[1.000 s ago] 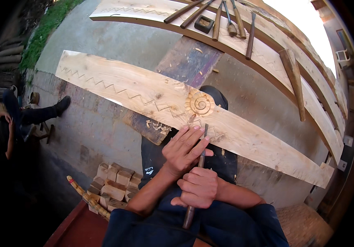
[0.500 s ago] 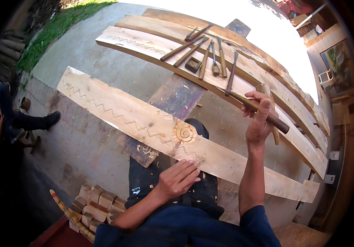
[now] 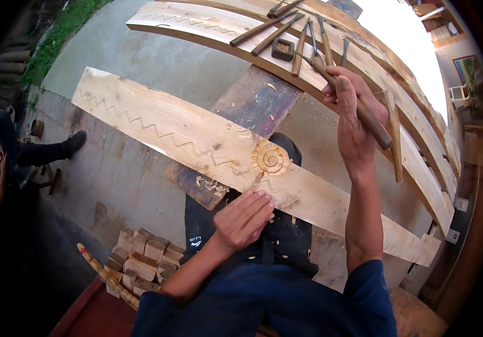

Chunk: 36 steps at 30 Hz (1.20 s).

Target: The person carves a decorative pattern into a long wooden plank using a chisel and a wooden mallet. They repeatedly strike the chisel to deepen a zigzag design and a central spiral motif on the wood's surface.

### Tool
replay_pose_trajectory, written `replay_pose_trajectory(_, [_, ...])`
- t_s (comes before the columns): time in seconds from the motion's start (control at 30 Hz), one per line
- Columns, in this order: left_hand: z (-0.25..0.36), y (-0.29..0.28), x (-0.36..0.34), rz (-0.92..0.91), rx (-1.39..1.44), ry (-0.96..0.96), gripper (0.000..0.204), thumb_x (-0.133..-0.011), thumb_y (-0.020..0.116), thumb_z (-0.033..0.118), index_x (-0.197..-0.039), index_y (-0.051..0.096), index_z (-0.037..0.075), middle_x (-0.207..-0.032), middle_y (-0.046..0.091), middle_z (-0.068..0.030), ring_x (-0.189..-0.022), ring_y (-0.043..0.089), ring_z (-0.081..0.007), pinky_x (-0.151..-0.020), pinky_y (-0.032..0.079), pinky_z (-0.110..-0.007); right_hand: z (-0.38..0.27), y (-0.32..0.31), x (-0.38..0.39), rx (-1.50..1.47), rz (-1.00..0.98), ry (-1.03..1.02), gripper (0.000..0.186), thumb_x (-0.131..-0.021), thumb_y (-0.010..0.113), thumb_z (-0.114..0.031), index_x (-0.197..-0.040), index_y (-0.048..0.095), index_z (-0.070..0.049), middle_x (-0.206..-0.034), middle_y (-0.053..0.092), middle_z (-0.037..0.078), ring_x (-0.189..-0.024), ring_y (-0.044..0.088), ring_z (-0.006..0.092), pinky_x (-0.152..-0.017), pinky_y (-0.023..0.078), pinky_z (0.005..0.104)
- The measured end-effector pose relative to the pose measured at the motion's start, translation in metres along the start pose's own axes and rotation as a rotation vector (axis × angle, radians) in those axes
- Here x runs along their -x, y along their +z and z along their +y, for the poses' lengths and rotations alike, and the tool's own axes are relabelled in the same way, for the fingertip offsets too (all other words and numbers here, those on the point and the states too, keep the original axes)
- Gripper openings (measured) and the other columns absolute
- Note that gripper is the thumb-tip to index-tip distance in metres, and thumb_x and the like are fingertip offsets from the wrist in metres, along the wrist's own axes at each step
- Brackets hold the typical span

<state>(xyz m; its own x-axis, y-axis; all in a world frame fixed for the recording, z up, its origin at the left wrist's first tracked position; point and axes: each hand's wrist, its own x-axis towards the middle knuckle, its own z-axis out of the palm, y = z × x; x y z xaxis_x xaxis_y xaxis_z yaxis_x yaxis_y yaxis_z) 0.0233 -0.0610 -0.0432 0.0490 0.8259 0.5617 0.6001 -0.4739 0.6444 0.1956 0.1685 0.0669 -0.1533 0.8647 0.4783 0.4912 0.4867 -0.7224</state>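
Across my lap lies a long pale board (image 3: 193, 140), marked with a zigzag line and bearing a carved round spiral rosette (image 3: 270, 158). My left hand (image 3: 245, 220) rests at the board's near edge, just below the rosette, its fingers stretched out on the wood. My right hand (image 3: 356, 109) is raised over the board's far side. It is wrapped round the wooden handle of a chisel (image 3: 375, 124), whose thin end points away toward the other tools. Beside that hand is a wooden mallet (image 3: 394, 137), apart from my fingers.
Several chisels (image 3: 264, 29) and a small dark square box (image 3: 282, 49) lie on the far planks (image 3: 207, 33). A dark support board (image 3: 252, 104) runs under the work. Wood blocks (image 3: 143, 258) are stacked at lower left. Another person's leg and shoe (image 3: 74, 144) show at left.
My right hand has lifted the chisel slightly farther up and away, among the tool handles. The view has shifted, and my left hand stays at the board's edge.
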Motion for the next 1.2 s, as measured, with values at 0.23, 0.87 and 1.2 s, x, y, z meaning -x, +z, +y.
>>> replay_pose_trajectory(0.23, [0.000,0.011,-0.012,0.019,0.018,0.048,0.040,-0.092,0.087,0.006,-0.131,0.076,0.005,-0.119,0.083,-0.0140,-0.112,0.081,-0.0345,-0.101,0.066,-0.047,-0.064,-0.045,0.207,0.272,-0.265,-0.168,0.053,-0.110,0.070,-0.049,-0.138,0.075,-0.004,-0.116,0.080,0.022,-0.090,0.080,0.0325,-0.072,0.061,0.0367])
replay_pose_trajectory(0.87, [-0.001,0.018,0.005,-0.045,-0.177,0.048,0.034,-0.097,0.087,0.030,-0.128,0.083,0.018,-0.134,0.077,-0.0186,-0.127,0.077,-0.0348,-0.109,0.062,-0.058,-0.074,-0.019,0.253,0.076,-0.412,-0.365,0.042,-0.092,0.091,-0.034,-0.074,0.060,-0.010,-0.123,0.080,0.014,-0.124,0.076,0.0317,-0.108,0.063,0.0530])
replay_pose_trajectory(1.2, [-0.001,0.016,0.009,-0.018,-0.165,0.016,0.035,-0.098,0.086,0.033,-0.129,0.082,0.016,-0.131,0.080,-0.0176,-0.125,0.078,-0.0348,-0.109,0.062,-0.056,-0.067,-0.013,0.246,-0.093,-0.438,-0.379,0.041,-0.089,0.090,-0.030,-0.072,0.061,-0.007,-0.106,0.076,0.016,-0.119,0.076,0.0374,-0.104,0.066,0.0579])
